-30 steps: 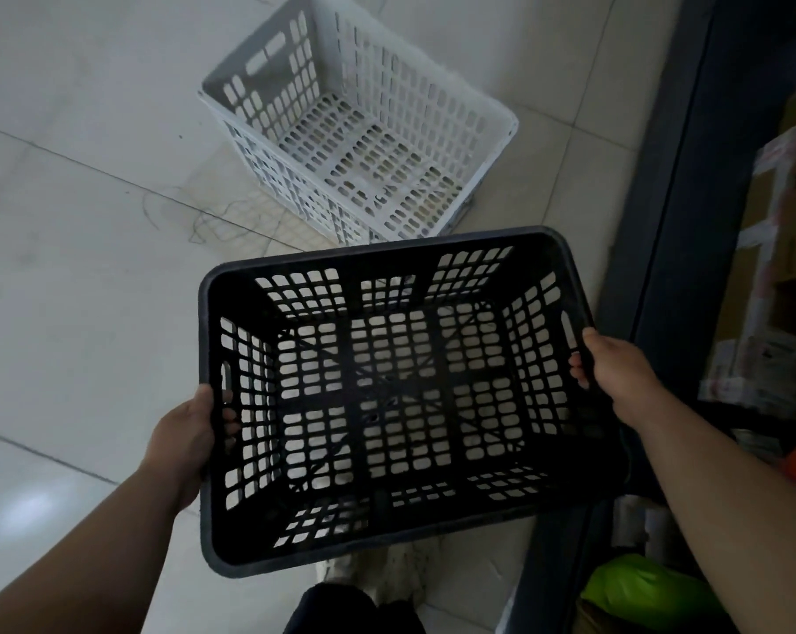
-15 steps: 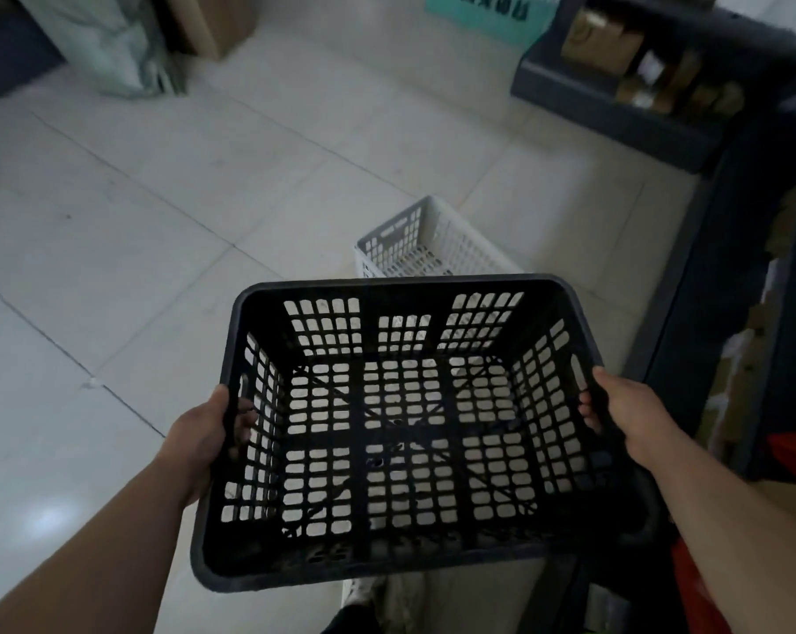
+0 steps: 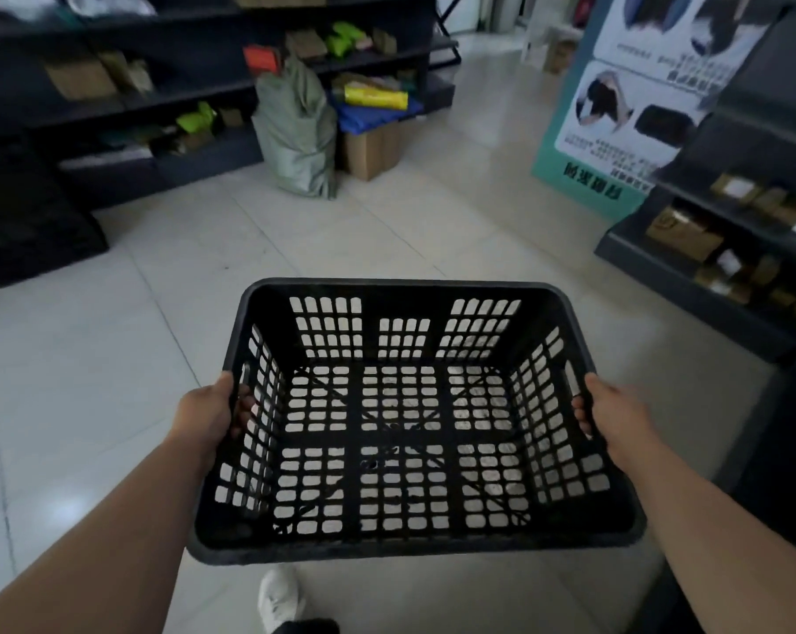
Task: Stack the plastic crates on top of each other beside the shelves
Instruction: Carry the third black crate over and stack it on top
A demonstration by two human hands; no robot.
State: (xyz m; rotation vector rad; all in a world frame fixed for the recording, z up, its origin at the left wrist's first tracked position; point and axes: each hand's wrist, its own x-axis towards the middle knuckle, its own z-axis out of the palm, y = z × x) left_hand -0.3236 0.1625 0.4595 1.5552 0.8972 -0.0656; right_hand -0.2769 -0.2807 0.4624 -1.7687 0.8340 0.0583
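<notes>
Open tiled floor (image 3: pixel 126 368) ahead & to the left. Green sack (image 3: pixel 295 130) + cardboard box (image 3: pixel 371 151) stand against the far shelves (image 3: pixel 112 98). Right: dark shelf unit (image 3: pixel 707 276) & poster stand (image 3: pixel 625 107) narrow the way. Both hands full w/ black crate (image 3: pixel 405 549).

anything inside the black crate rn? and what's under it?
The black crate is empty; left hand and right hand grip its side walls. Through the slots only pale floor shows, with a white shoe below the near rim. The solid ribs hide the rest.
</notes>
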